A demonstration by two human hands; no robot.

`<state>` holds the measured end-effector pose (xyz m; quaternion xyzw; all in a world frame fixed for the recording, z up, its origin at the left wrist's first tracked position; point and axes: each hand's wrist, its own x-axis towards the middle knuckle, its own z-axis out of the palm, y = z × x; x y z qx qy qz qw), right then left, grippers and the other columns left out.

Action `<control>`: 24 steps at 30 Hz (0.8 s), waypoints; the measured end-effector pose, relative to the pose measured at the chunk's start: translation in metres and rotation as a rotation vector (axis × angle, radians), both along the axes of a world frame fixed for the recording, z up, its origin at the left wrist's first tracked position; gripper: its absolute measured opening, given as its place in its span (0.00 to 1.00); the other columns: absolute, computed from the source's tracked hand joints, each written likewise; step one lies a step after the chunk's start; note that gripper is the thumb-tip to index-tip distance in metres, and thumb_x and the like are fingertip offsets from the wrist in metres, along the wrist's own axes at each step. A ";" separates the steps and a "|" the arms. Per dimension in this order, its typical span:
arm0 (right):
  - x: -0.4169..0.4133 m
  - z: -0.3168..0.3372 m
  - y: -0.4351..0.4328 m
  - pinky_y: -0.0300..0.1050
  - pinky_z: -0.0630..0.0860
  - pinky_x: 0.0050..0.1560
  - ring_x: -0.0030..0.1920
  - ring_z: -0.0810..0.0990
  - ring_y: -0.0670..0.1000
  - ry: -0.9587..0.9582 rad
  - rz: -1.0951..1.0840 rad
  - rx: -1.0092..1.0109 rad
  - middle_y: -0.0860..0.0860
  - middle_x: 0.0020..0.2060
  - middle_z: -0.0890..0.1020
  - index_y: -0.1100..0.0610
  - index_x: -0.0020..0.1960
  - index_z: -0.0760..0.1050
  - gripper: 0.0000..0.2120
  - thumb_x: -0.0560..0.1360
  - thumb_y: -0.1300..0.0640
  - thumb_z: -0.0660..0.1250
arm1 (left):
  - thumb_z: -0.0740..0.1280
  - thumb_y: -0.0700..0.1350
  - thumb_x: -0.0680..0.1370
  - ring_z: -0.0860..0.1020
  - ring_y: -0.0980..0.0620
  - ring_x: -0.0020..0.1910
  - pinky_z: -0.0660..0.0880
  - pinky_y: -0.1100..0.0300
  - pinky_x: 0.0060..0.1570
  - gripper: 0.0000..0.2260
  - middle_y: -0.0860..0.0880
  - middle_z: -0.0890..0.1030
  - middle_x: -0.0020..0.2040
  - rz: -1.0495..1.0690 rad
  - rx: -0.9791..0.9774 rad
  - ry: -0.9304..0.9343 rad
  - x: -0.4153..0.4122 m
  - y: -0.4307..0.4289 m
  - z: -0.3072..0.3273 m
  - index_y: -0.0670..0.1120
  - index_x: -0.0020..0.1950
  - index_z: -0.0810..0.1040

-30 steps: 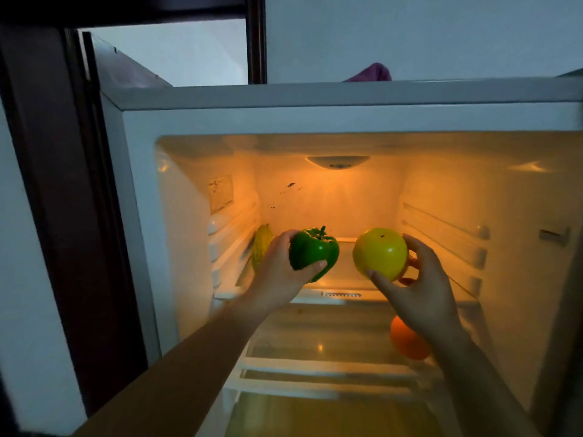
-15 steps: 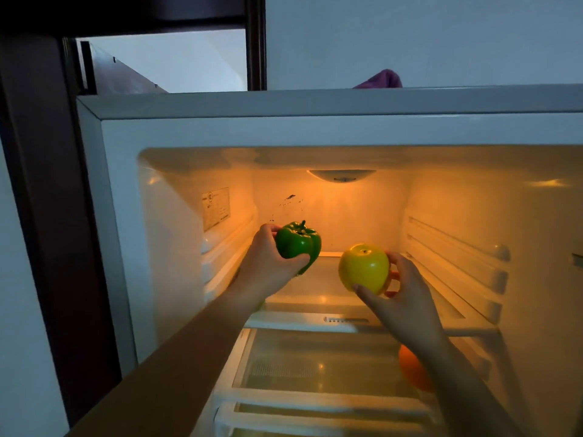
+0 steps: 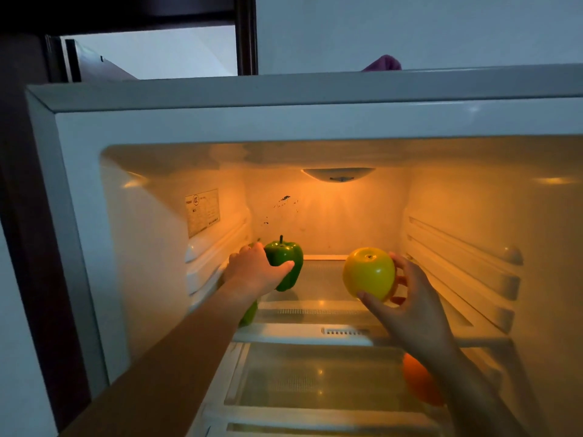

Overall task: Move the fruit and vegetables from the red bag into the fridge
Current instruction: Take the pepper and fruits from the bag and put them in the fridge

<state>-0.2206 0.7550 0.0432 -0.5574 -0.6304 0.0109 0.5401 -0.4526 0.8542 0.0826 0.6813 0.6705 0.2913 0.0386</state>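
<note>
The fridge (image 3: 79, 190) stands open and lit inside. My left hand (image 3: 252, 272) grips a green bell pepper (image 3: 285, 261) deep at the left of the upper glass shelf (image 3: 321, 279). My right hand (image 3: 407, 304) holds a yellow apple (image 3: 369, 274) just above the same shelf, right of centre. A yellow-green fruit (image 3: 249, 313) shows partly under my left forearm at the shelf's left edge. An orange (image 3: 419, 383) lies on the lower shelf, half hidden by my right arm. The red bag is out of view.
Ribbed shelf rails (image 3: 457, 257) line the right wall and a label (image 3: 202, 211) is stuck to the left wall. A dark door frame (image 3: 28, 279) stands left of the fridge. A purple cloth (image 3: 383, 63) lies on top.
Both hands have pushed deeper into the fridge; the pepper and the apple have come down close to the upper shelf. The camera has moved closer.
</note>
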 end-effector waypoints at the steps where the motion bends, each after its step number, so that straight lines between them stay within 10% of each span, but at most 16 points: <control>1: -0.001 -0.001 0.000 0.48 0.75 0.57 0.60 0.68 0.45 0.001 0.000 -0.001 0.48 0.64 0.70 0.51 0.71 0.61 0.40 0.64 0.46 0.76 | 0.65 0.67 0.69 0.72 0.45 0.59 0.72 0.48 0.59 0.34 0.47 0.74 0.61 0.010 -0.005 0.022 -0.001 0.000 0.001 0.47 0.67 0.66; 10: -0.002 -0.009 -0.042 0.32 0.71 0.46 0.56 0.70 0.40 0.066 0.126 0.049 0.32 0.56 0.67 0.39 0.65 0.61 0.36 0.63 0.50 0.77 | 0.68 0.58 0.71 0.69 0.55 0.60 0.67 0.60 0.59 0.28 0.55 0.70 0.61 -0.279 0.272 -0.198 0.006 -0.065 0.009 0.52 0.68 0.65; 18: 0.007 -0.051 -0.096 0.46 0.77 0.54 0.58 0.73 0.40 0.110 0.081 0.009 0.28 0.57 0.69 0.35 0.63 0.64 0.36 0.57 0.36 0.71 | 0.66 0.61 0.65 0.71 0.70 0.58 0.67 0.79 0.51 0.20 0.71 0.73 0.56 -0.576 0.314 -0.561 0.011 -0.141 -0.046 0.62 0.57 0.73; 24: 0.007 -0.097 -0.122 0.32 0.76 0.47 0.60 0.73 0.43 0.101 0.112 -0.054 0.33 0.62 0.69 0.46 0.66 0.67 0.37 0.60 0.39 0.73 | 0.68 0.60 0.62 0.76 0.63 0.56 0.74 0.62 0.53 0.19 0.63 0.79 0.54 -0.599 0.070 -0.807 0.026 -0.168 -0.111 0.62 0.53 0.76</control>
